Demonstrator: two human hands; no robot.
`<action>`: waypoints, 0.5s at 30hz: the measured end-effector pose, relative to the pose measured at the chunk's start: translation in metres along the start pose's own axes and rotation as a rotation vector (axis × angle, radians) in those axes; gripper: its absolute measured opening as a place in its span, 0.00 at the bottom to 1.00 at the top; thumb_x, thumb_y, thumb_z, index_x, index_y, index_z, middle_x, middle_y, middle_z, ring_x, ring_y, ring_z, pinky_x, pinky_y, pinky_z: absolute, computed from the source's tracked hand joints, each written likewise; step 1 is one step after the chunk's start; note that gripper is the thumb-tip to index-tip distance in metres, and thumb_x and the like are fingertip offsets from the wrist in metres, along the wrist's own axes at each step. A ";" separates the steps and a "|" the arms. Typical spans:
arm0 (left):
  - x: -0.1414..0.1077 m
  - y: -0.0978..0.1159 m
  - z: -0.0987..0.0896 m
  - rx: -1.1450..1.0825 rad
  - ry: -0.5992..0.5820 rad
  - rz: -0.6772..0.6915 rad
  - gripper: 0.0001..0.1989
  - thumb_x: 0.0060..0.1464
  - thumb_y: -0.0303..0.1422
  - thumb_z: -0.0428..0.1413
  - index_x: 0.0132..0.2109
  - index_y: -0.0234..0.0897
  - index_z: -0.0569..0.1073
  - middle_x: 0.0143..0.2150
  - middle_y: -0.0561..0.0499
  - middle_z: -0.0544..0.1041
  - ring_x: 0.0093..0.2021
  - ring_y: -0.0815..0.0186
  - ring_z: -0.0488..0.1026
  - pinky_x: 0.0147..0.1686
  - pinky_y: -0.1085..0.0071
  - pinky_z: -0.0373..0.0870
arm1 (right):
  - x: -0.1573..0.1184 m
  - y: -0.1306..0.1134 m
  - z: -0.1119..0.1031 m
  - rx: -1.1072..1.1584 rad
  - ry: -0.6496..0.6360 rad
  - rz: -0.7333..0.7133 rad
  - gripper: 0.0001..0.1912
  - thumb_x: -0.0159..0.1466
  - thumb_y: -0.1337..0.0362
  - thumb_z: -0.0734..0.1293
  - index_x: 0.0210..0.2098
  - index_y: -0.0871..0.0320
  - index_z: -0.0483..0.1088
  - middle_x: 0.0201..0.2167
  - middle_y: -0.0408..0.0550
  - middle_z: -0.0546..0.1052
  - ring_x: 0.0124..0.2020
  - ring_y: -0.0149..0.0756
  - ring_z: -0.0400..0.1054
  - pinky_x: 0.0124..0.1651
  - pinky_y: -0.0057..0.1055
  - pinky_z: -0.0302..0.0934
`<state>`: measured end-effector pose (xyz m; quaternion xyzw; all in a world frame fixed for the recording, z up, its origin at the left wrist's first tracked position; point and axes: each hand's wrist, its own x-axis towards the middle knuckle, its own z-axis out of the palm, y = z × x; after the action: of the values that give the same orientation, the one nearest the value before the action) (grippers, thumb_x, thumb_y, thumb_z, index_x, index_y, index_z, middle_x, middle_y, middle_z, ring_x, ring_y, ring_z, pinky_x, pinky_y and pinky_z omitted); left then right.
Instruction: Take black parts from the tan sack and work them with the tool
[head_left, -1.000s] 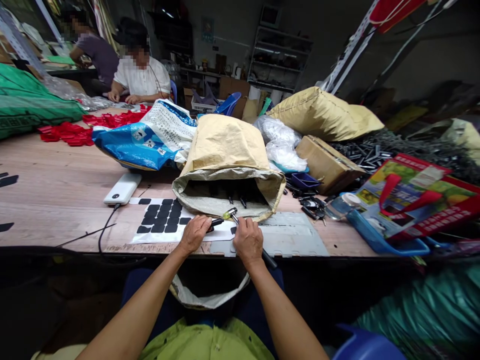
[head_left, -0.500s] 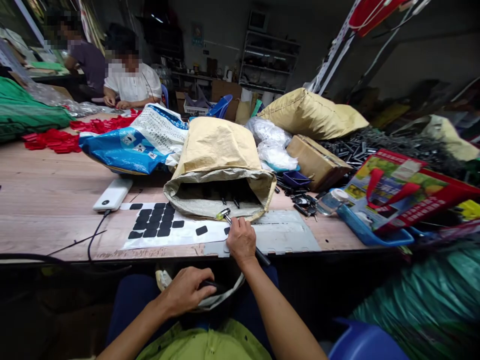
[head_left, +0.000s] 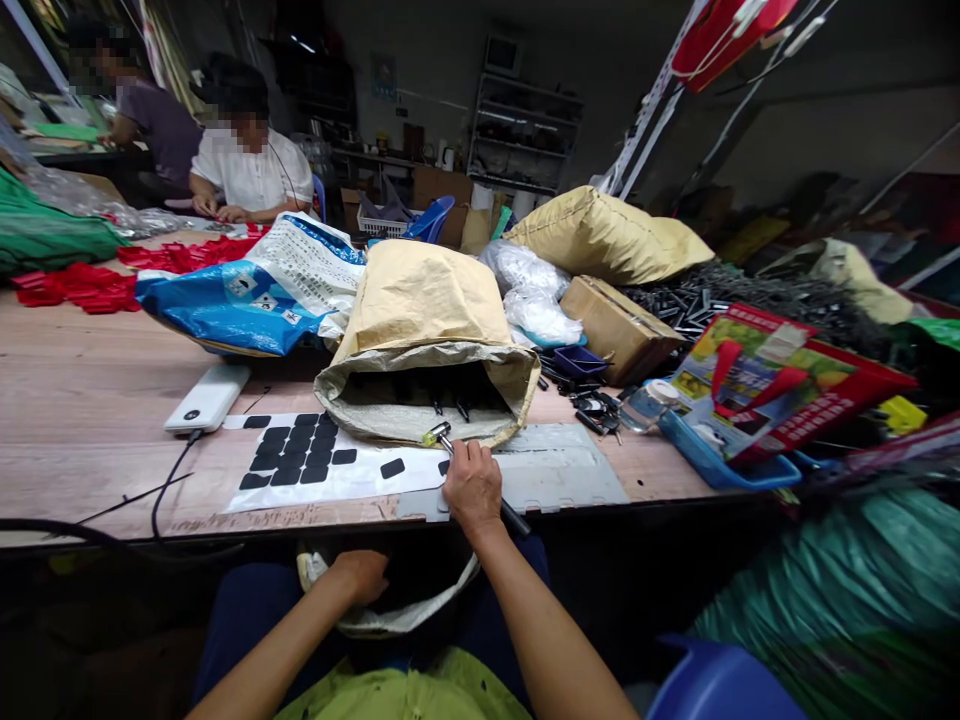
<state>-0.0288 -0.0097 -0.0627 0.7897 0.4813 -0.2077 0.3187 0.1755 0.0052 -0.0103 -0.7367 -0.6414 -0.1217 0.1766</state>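
My right hand (head_left: 474,487) is wrapped round a small hammer (head_left: 436,433) with a yellowish clear face on its metal head. Its dark handle end sticks out below the hand, at the table edge. Down at my lap, my left hand (head_left: 363,577) reaches into an open sack (head_left: 405,622), and its fingers are hidden inside. On the table, a tan paper sack (head_left: 427,295) lies with its mouth towards me, some black pieces showing within. Under the hammer is a grey metal plate (head_left: 559,470), next to a white sheet with black rounded squares (head_left: 304,447).
A white power bank (head_left: 208,398) with a cable lies at the left. Behind it sit a blue and white bag (head_left: 262,290) and red pieces (head_left: 71,287). To the right are a wooden box (head_left: 619,330), a jar (head_left: 649,405) and a blue tray (head_left: 720,455). Two people sit at the back left.
My left hand has gone from the sack's rim, where it had a black piece at its fingers, deeper into the sack. My right hand keeps the hammer in place. The view has shifted slightly.
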 end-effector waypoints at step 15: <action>0.084 0.077 -0.189 -0.368 0.726 -0.170 0.15 0.56 0.42 0.55 0.40 0.35 0.78 0.43 0.36 0.82 0.45 0.49 0.78 0.39 0.63 0.69 | 0.000 0.001 0.002 0.024 0.023 0.001 0.10 0.66 0.68 0.64 0.47 0.57 0.70 0.39 0.50 0.70 0.41 0.42 0.60 0.40 0.35 0.51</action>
<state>0.0821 0.1504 0.0420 0.6989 0.6550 0.1485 0.2458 0.1761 0.0057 -0.0123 -0.7335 -0.6403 -0.1223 0.1926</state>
